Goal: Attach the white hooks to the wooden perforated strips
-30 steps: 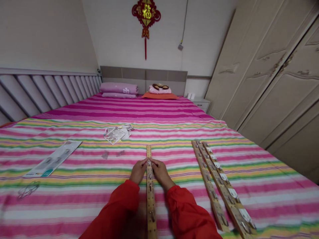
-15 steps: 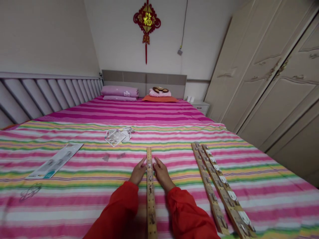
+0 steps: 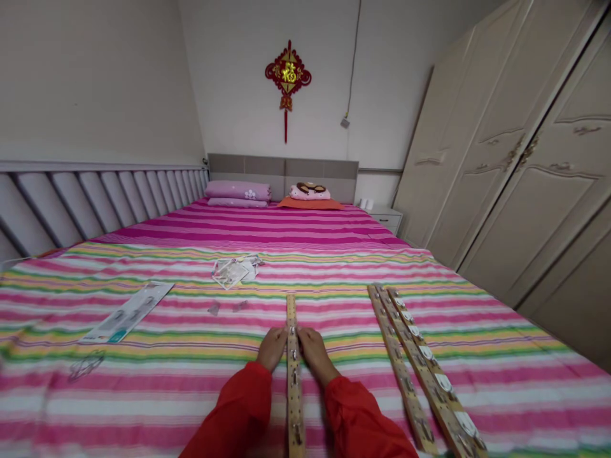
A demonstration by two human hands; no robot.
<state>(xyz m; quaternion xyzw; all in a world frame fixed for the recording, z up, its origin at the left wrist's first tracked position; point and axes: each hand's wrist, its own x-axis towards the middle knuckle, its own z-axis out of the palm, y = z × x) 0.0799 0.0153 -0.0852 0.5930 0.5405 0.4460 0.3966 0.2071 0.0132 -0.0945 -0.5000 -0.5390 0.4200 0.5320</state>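
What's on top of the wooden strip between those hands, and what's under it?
Small metal pieces sit in a row on the wooden strip. Striped cloth shows on both sides, but whatever is right underneath is covered.

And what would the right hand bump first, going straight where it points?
Probably the wooden strip just left of the right hand; they may already be touching, it's hard to tell.

This was, we believed, a bedroom in a home. We saw a wide bed (image 3: pixel 305 229) with striped covers, a padded headboard (image 3: pixel 324 173), folded bedding (image 3: pixel 235 189), a small nightstand (image 3: pixel 389 221), a tall wardrobe (image 3: pixel 472 140) and a red festive ornament (image 3: pixel 288 72) on the wall (image 3: pixel 396 76).
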